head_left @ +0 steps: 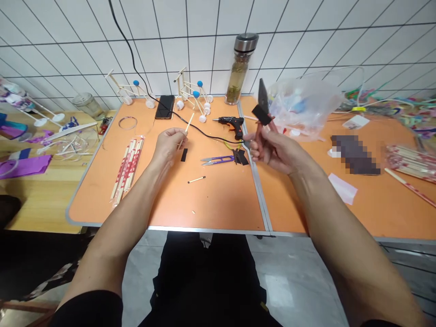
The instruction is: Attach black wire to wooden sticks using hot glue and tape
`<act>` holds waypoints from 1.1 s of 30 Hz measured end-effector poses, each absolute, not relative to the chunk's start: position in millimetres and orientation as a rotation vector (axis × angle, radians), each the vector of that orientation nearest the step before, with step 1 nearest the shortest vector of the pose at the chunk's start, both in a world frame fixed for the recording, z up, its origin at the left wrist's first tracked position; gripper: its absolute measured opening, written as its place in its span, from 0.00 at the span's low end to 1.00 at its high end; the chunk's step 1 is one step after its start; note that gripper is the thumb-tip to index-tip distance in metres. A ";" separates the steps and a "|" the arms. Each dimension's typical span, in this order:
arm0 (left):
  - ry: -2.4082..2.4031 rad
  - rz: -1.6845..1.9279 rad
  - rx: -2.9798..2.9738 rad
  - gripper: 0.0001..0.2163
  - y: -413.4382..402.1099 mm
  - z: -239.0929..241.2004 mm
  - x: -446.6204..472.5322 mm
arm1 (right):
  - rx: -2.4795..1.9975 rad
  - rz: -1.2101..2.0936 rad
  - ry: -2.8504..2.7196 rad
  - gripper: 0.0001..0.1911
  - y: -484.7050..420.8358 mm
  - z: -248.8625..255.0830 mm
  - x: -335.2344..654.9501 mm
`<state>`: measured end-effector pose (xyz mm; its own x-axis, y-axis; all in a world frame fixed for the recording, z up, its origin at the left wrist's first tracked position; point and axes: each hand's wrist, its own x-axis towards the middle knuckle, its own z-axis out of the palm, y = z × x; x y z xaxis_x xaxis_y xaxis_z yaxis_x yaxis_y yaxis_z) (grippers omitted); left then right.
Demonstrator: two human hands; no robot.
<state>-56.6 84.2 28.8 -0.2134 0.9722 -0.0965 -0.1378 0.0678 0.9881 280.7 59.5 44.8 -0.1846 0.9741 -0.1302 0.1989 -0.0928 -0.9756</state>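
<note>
My left hand (169, 144) is closed in a pinch on a thin wooden stick (189, 123) that points up and to the right. A small black strip (184, 155) lies on the orange table (218, 200) just below that hand. My right hand (272, 147) is raised above the table seam, closed on dark-handled scissors (262, 97) whose blades point upward with a black piece (261, 114) at them. Purple thread snips (218, 159) and black scraps (241, 157) lie between the hands. A black glue gun (232, 122) stands behind them.
Wrapped chopsticks (128, 169) lie at the left, a short stick piece (196, 180) in the middle. At the back stand stick models (194, 95), a phone (165, 106), a glass bottle (240, 70) and a plastic bag (303, 106). A black cable (204, 132) crosses the table.
</note>
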 end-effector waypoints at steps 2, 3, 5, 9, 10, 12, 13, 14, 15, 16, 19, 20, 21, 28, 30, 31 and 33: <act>1.248 1.254 0.874 0.09 82.4 31.3 -56.2 | -1.251 1.510 -1.460 0.32 59.7 38.0 259.2; 1.224 1.219 0.855 0.10 81.7 32.3 -56.4 | -1.242 1.528 -1.503 0.32 59.6 35.3 249.3; 1.189 1.188 0.841 0.11 80.5 34.4 -57.2 | -1.225 1.550 -1.614 0.34 59.3 31.9 233.5; 1.144 1.203 0.839 0.11 78.6 39.7 -59.9 | -1.189 1.618 -1.742 0.39 58.2 32.3 217.7; 1.134 1.209 0.837 0.10 78.0 41.2 -60.3 | -1.189 1.613 -1.751 0.40 57.4 33.5 215.7; 1.119 1.220 0.826 0.10 76.6 44.0 -60.2 | -1.204 1.588 -1.774 0.42 54.7 36.4 212.7; 1.115 1.225 0.820 0.10 75.8 45.1 -59.7 | -1.215 1.575 -1.785 0.42 53.1 38.0 211.5; 1.114 1.227 0.817 0.10 75.0 46.0 -59.0 | -1.223 1.566 -1.796 0.41 51.3 39.4 210.5; 1.113 1.225 0.817 0.10 74.1 46.6 -57.9 | -1.221 1.557 -1.811 0.40 49.7 40.5 209.7; 1.110 1.222 0.819 0.10 73.1 46.9 -56.7 | -1.205 1.544 -1.833 0.38 48.2 41.3 209.0; 1.078 1.205 0.827 0.09 70.1 47.0 -52.3 | -1.147 1.427 -1.926 0.34 44.9 40.9 207.5; 1.067 1.198 0.825 0.08 69.1 46.9 -50.9 | -1.149 1.358 -1.956 0.33 44.2 40.0 207.3; 1.062 1.192 0.824 0.09 68.3 47.0 -49.6 | -1.164 1.283 -1.982 0.33 43.7 38.7 207.2; 1.067 1.201 0.795 0.11 67.5 52.1 -49.9 | -1.346 0.897 -2.148 0.30 42.9 31.3 209.3; 1.076 1.204 0.781 0.11 67.8 54.0 -52.1 | -1.375 0.874 -2.166 0.29 42.3 32.3 209.1; 1.081 1.202 0.778 0.10 67.8 54.7 -53.0 | -1.385 0.864 -2.173 0.29 41.8 33.5 208.5; 1.084 1.187 0.784 0.08 67.3 54.8 -53.3 | -1.404 0.838 -2.186 0.29 40.3 36.8 206.7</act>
<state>-53.3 67.3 54.8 0.0175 0.9711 -0.2379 -0.3250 0.2306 0.9172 206.7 40.3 36.8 -0.4094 0.9122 0.0178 0.6668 0.3125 -0.6765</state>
